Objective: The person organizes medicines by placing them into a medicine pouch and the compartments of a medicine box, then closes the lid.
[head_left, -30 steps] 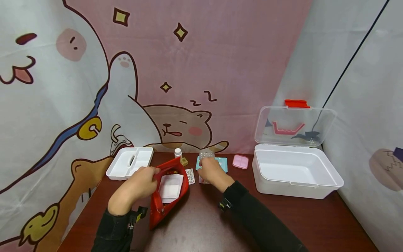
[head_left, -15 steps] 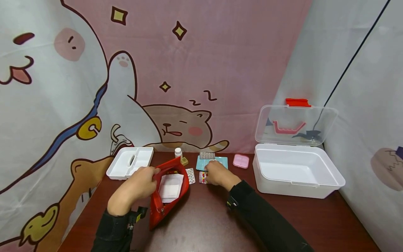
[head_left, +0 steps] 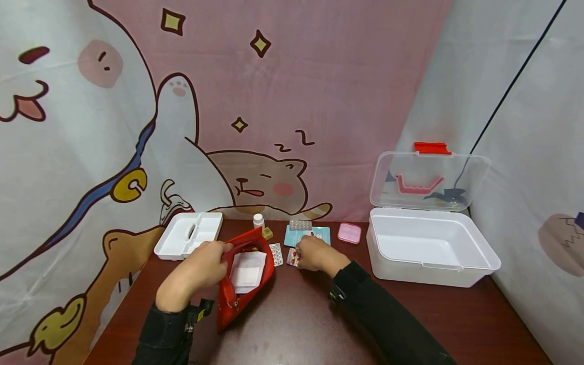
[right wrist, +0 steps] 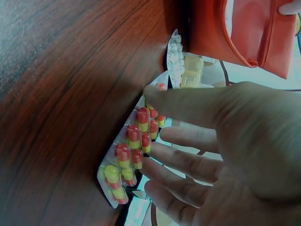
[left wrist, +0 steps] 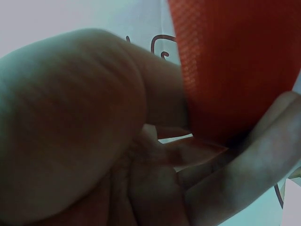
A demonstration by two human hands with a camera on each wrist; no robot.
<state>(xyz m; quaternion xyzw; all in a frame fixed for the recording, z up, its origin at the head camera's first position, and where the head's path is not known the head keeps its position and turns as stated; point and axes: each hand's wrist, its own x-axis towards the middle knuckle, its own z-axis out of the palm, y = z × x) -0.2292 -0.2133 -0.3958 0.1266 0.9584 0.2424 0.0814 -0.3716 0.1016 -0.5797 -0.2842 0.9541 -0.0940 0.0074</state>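
Note:
My left hand (head_left: pixel 203 266) grips the rim of a red zip pouch (head_left: pixel 226 312), which gapes with white packets (head_left: pixel 248 271) inside. In the left wrist view the red fabric (left wrist: pixel 235 61) runs between thumb and fingers. My right hand (head_left: pixel 318 254) pinches a blister pack of red and yellow capsules (right wrist: pixel 134 136). Its thumb lies over one end of the pack, the other fingers along the far edge. The pack is tilted, close over the table. Behind that hand lies a light blue packet (head_left: pixel 321 234) with a silver blister pack (head_left: pixel 300 225) on it.
Beside the pouch lie another blister pack (head_left: pixel 276 255) and a small yellow pill box (head_left: pixel 267 233), with a white bottle (head_left: pixel 258 222) behind. A pink pill box (head_left: pixel 349 233) sits near an open white case (head_left: pixel 433 272) at right. At left is a white tray (head_left: pixel 170 244).
My right hand has come back toward me from the silver blister pack, now left on the blue packet, to the capsule pack, which has turned slightly. The left hand and pouch stay put.

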